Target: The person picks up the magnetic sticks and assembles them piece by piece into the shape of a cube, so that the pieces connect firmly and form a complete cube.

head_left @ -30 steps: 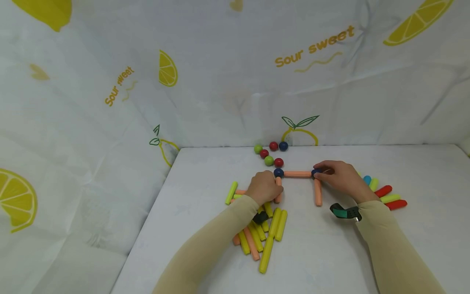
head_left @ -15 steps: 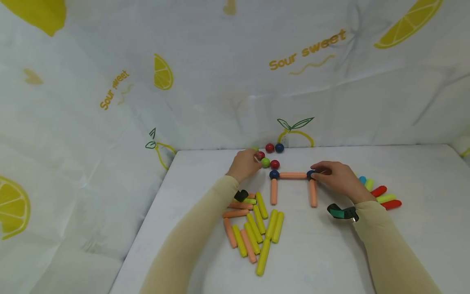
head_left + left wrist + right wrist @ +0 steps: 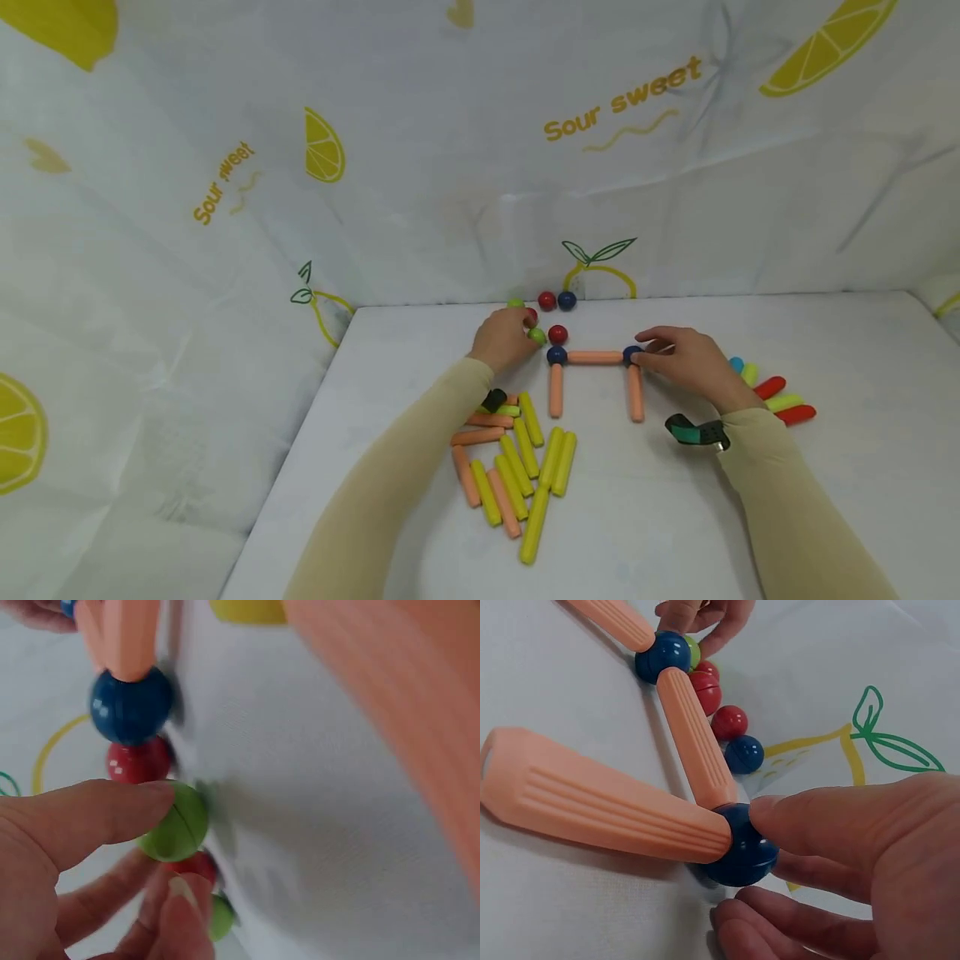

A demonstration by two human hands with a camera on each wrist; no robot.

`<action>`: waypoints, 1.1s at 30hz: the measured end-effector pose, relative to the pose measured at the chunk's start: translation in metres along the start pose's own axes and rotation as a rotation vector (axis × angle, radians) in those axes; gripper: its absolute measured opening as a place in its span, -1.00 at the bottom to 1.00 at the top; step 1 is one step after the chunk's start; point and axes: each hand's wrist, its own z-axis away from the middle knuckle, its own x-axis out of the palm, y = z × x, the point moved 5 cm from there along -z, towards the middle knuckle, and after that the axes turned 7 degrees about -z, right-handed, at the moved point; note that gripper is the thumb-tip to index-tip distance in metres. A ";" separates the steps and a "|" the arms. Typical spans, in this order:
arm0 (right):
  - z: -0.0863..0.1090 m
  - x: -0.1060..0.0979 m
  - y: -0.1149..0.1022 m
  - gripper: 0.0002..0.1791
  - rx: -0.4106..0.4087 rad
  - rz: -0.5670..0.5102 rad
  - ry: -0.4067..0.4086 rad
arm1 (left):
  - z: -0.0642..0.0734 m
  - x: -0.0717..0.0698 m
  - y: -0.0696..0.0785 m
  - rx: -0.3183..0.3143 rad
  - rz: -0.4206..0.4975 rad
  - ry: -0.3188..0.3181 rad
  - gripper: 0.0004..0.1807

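My left hand (image 3: 504, 337) reaches to the back of the table and pinches a green ball (image 3: 177, 825), its thumb across the ball's top in the left wrist view. Beside it stands a three-sided frame of orange ribbed sticks: a crossbar (image 3: 595, 357), a left stick (image 3: 556, 392) and a right stick (image 3: 636, 394). Blue balls join the corners, one at the left (image 3: 557, 356) and one at the right (image 3: 742, 851). My right hand (image 3: 686, 362) holds the right corner ball between thumb and fingers. Another orange stick end sits against that ball in the right wrist view (image 3: 607, 799).
Red balls (image 3: 557, 335), another green ball (image 3: 516, 304) and a loose blue ball (image 3: 567, 301) lie near the patterned cloth backdrop (image 3: 450, 208). Several yellow sticks (image 3: 534, 525) and orange sticks (image 3: 502, 502) lie front left. Red sticks (image 3: 795, 414) and others lie beyond my right wrist.
My left hand has left the frame's left stick, moved back and left to the balls, and taken hold of a green ball. My right hand stays at the right corner ball.
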 end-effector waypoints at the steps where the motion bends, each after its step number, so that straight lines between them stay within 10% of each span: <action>1: 0.001 -0.001 0.000 -0.36 0.004 -0.001 -0.003 | 0.004 -0.002 0.000 -0.007 0.004 0.005 -0.70; 10: 0.011 -0.010 0.007 -0.13 0.143 0.036 -0.061 | 0.062 0.004 0.045 -0.012 0.310 -0.180 -0.67; 18: 0.009 0.009 0.004 0.09 0.223 -0.034 -0.086 | 0.083 0.034 0.099 0.071 0.318 -0.302 -0.74; 33: 0.016 0.008 -0.005 0.00 0.255 -0.054 -0.058 | 0.088 0.045 0.110 0.049 0.409 -0.340 -0.68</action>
